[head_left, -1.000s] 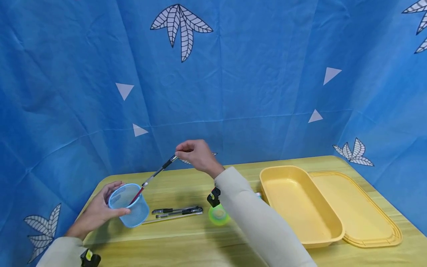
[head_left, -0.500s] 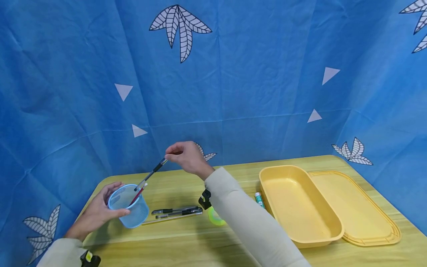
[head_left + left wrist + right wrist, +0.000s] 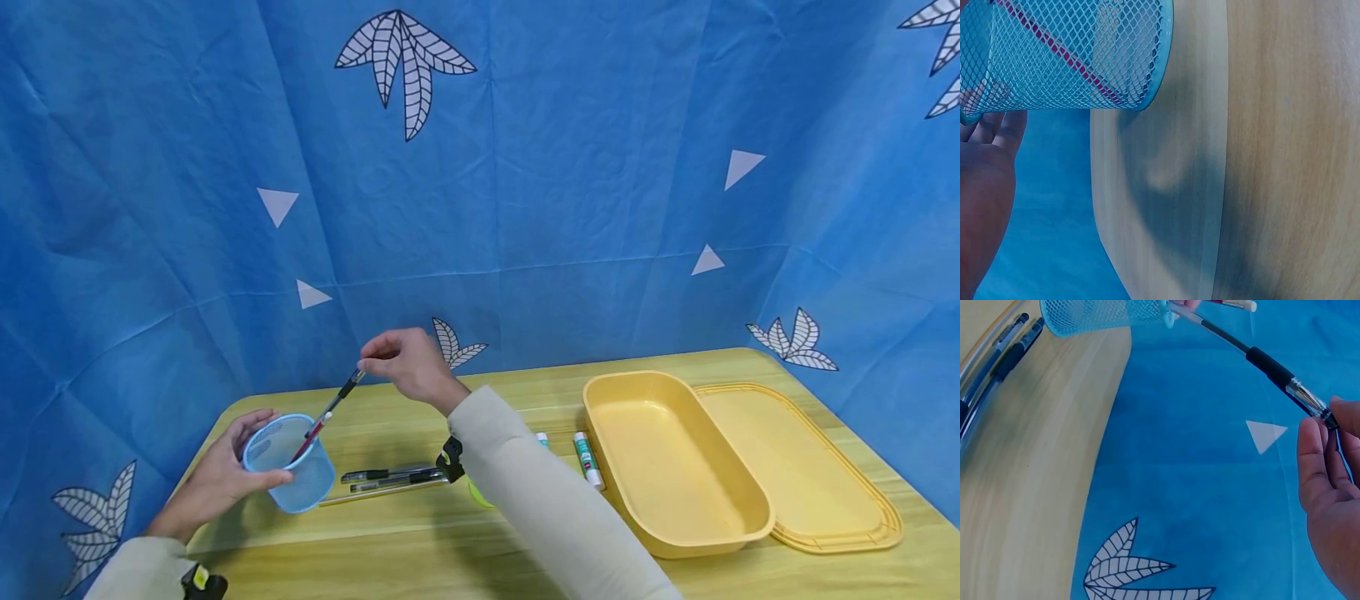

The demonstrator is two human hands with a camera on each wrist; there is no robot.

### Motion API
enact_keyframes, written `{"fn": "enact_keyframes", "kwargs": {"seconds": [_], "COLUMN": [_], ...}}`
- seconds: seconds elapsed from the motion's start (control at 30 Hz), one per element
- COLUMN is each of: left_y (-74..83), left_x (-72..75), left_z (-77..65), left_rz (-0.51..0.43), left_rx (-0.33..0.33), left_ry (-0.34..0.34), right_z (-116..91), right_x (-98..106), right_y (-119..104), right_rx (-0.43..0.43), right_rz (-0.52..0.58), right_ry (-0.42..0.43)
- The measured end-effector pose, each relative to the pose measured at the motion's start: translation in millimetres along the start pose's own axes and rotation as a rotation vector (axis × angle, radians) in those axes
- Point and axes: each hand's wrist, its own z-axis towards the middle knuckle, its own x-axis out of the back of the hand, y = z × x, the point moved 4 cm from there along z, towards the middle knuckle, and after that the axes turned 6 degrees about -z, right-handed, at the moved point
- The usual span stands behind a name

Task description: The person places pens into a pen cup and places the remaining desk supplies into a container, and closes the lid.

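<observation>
My left hand (image 3: 217, 475) grips a light blue mesh pen holder (image 3: 303, 479) round its side, tilted with its mouth toward the right. Inside it leans a red pencil (image 3: 1066, 57), whose white eraser end sticks out over the rim. With thumb and fingertips my right hand (image 3: 408, 362) pinches the capped end of a black-gripped clear pen (image 3: 1269, 367). The pen slants down to the left, its far end at the mouth of the holder. On the table just right of the holder lie several black pens (image 3: 393, 478), side by side with a thin tan stick.
A yellow tray (image 3: 757, 525) stands on the right, with its yellow lid (image 3: 832, 492) flat beside it. Glue sticks (image 3: 588, 460) lie left of the tray. A yellow-green round item (image 3: 480, 495) is mostly hidden by the right sleeve. Blue cloth (image 3: 525, 167) hangs behind the table.
My right hand has moved left and slightly down, bringing the pen's far end into the holder's mouth. The left hand and holder have stayed in place.
</observation>
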Motion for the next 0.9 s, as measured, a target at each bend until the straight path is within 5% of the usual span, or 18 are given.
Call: {"fn": "enact_keyframes", "kwargs": {"seconds": [0.9], "left_y": [-1.6], "left_x": [-1.9], "left_z": [0.0], "left_rz": [-0.043], "left_rx": [-0.050], "left_ry": [0.009], "right_z": [-2.6], "right_x": [-38.5], "right_y": [9.0], "right_rx": [-0.041], "right_rz": [-0.029], "right_ry": [-0.033]}}
